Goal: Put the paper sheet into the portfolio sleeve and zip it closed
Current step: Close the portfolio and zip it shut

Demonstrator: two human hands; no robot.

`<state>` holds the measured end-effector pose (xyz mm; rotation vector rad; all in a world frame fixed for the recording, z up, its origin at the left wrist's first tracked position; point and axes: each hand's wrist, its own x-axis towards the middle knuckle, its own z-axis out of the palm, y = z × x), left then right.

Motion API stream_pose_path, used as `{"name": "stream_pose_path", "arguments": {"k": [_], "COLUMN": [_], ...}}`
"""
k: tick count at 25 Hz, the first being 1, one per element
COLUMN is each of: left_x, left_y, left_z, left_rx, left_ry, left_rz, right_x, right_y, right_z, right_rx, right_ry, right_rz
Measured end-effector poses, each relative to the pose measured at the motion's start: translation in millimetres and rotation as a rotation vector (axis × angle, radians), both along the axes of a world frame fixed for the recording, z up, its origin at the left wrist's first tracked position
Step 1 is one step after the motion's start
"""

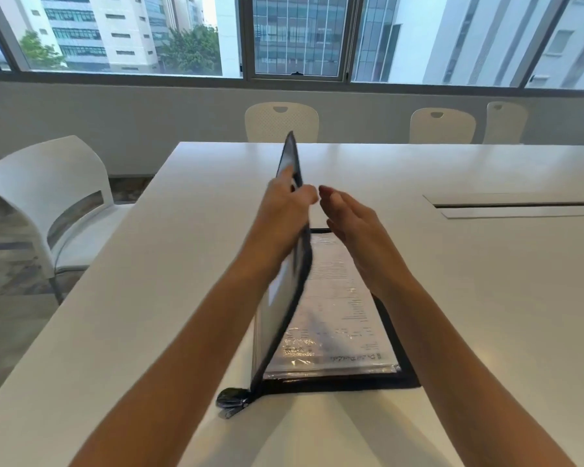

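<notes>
Pinching the raised cover (292, 210), the left hand (285, 205) must swing it toward 3 o'clock — over the sleeved paper sheet (338, 308) — right hand (349, 220) open, empty.

The paper sheet (334, 298) inside the portfolio sleeve (331, 382) is showing rows of small printed words and a little logo line near its close edge, upside down and too blurry to read. No other writing is showing.
</notes>
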<state>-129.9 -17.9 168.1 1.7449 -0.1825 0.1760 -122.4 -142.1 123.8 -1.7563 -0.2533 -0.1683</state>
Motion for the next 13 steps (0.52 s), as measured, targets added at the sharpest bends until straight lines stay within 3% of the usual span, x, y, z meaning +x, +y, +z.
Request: {"name": "stream_pose_path", "arguments": {"k": [3,6,9,13], "left_x": [4.4,6.3,5.8,3.4], "left_y": [-49.0,-90.5,-123.3,-145.2], "left_z": [-23.8,-51.8,-83.6,-129.4], "left_rx": [0.035,0.232,0.444,0.64], "left_ry": [-0.016,-0.034,-0.038,-0.013], "left_rz": [0.046,0.064,-0.055,-0.175], "right_x": [-5.6,-7.1,-3.9,-1.0], "right_y": [-11.9,-42.0,-78.4,-114.2], "right_z": [11.9,9.4,-10.5,-50.8], "right_rx": [0.261,0.42,0.392,0.197], "right_ry": [0.072,0.252,0.342,0.431], "right_rz": [0.054,-0.053,-0.131,-0.203]}}
